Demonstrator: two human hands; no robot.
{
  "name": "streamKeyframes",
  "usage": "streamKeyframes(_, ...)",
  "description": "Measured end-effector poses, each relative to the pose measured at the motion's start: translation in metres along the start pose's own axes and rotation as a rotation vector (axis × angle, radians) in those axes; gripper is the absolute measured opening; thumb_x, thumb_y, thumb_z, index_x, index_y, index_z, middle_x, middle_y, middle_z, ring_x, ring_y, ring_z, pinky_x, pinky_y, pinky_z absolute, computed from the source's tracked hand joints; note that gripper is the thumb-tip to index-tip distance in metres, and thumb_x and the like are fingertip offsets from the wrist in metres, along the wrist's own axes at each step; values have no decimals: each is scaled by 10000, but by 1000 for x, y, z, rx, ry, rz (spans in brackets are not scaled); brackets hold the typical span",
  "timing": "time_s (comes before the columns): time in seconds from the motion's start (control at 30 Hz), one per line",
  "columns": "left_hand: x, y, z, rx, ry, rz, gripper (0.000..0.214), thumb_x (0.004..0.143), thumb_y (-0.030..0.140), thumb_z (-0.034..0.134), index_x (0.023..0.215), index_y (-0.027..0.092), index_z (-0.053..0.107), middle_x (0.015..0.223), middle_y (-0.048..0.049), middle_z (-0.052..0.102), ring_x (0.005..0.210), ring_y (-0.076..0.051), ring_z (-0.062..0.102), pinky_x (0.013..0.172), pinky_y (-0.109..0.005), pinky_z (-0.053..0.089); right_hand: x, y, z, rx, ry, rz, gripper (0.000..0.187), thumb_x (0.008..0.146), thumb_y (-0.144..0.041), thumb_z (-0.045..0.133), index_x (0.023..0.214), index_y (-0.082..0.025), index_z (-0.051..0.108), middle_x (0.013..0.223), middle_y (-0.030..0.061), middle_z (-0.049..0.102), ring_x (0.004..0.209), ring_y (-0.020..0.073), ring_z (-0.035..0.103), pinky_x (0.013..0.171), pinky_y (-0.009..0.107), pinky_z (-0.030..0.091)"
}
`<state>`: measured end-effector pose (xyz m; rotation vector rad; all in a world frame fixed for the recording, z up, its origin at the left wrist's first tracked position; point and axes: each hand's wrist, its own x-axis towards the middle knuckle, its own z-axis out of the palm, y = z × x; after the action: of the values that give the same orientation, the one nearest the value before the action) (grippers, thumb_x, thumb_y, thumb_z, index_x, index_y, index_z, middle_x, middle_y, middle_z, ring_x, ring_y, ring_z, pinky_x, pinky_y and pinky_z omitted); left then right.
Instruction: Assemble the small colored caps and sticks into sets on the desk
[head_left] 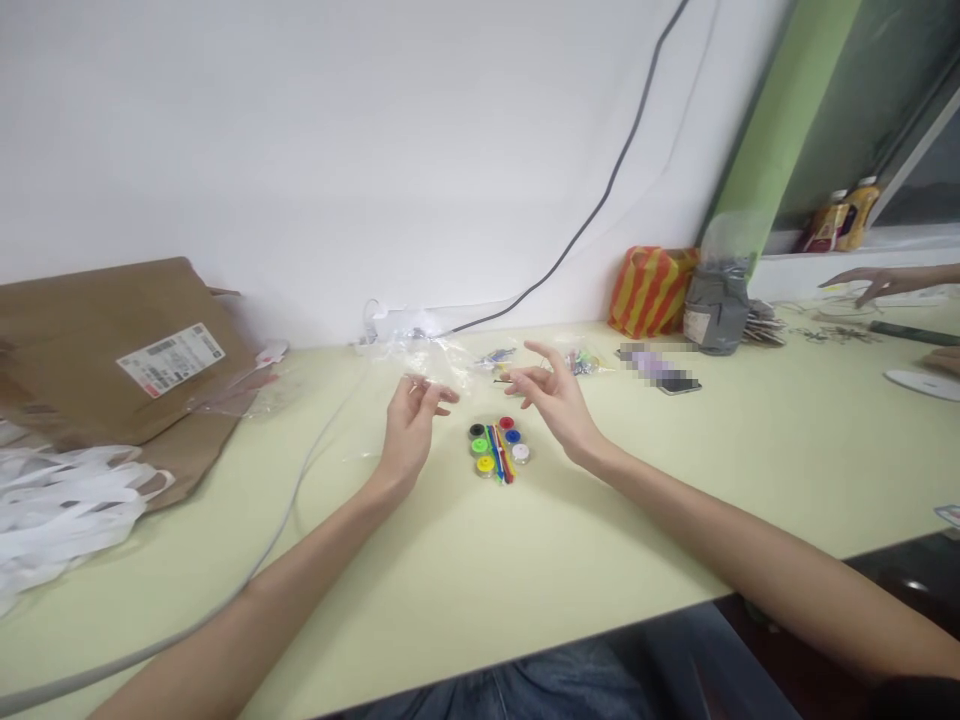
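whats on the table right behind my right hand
A clear bag of small colourful pieces lies just beyond the right hand on the table. Whatever the hand directly covers can't be seen.

Brown package [97, 335] at left, striped bag [646, 292] beside grey bag [718, 300], bottles [857, 216] on sill [919, 237]

Sticks [501, 456] are lying between two columns of discs [485, 465] on the desk [465, 590]; a parcel [90, 350] is resting to their left.
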<state>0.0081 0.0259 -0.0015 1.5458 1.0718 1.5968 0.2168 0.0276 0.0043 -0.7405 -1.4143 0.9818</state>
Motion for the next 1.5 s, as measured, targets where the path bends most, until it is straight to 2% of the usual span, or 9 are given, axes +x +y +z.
streamKeyframes(0.13,-1,-3,0,25,-70,40,293,917,488,580,935,224,456,969,-65,710,1006,-222,672,832,-366,523,4,10,-4,-33,62,159,634,858,-445,690,1405,-232,450,1128,109,724,917,206,690,668,278,526)
streamKeyframes(0.27,-3,-3,1,56,-122,78,277,940,483,555,925,224,459,1090,-95,717,1125,-234,643,923,-398,498,5,12,-4,-9,-9,249,476,881,-452,663,1275,-194,598,1130,123,727,897,192,699,639,257,515)
streamKeyframes(0.5,-2,-1,-1,81,-147,72,277,937,480,560,925,217,473,1078,-99,718,1076,-240,654,903,-403,497,7,12,-8,44,-47,252,358,748,-492,780,824,-159,674,704,26,652,651,130,607,567,232,469)
streamKeyframes(0.73,-6,4,3,10,-66,87,252,947,453,556,928,219,467,949,-66,711,933,-215,680,838,-377,516,9,11,-5,-2,7,147,362,781,-525,725,782,-182,611,808,47,639,777,156,620,613,252,543)
streamKeyframes(0.9,-5,0,5,-99,-8,29,266,930,460,566,941,231,432,798,-2,677,722,-172,667,719,-335,527,9,10,-4,29,-42,83,373,763,-508,749,818,-193,557,815,48,689,692,145,631,551,252,528)
streamKeyframes(1.03,3,-6,-4,-87,76,16,227,913,400,592,938,237,435,675,51,578,582,-122,558,618,-274,489,9,11,-5,39,-60,83,443,666,-418,844,930,-218,549,743,-4,669,633,140,613,514,244,511)
streamKeyframes(1.2,10,-11,-13,-110,134,-7,172,901,326,596,933,242,449,605,82,414,536,-99,454,553,-231,427,8,11,-7,-55,-21,55,335,752,-413,769,958,-181,642,790,39,673,654,144,612,479,230,491)
streamKeyframes(1.3,9,-10,-10,-131,100,-12,178,911,346,588,932,242,444,609,82,391,528,-96,443,551,-235,428,7,12,-6,-115,-89,100,345,815,-458,703,998,-166,703,843,65,697,685,153,627,467,224,476)
streamKeyframes(1.5,2,-5,-3,-112,31,26,203,935,391,581,957,244,443,591,82,425,516,-100,455,545,-235,421,5,15,-1,-118,-404,175,485,875,-587,606,681,-152,694,723,59,700,616,123,589,527,218,434)
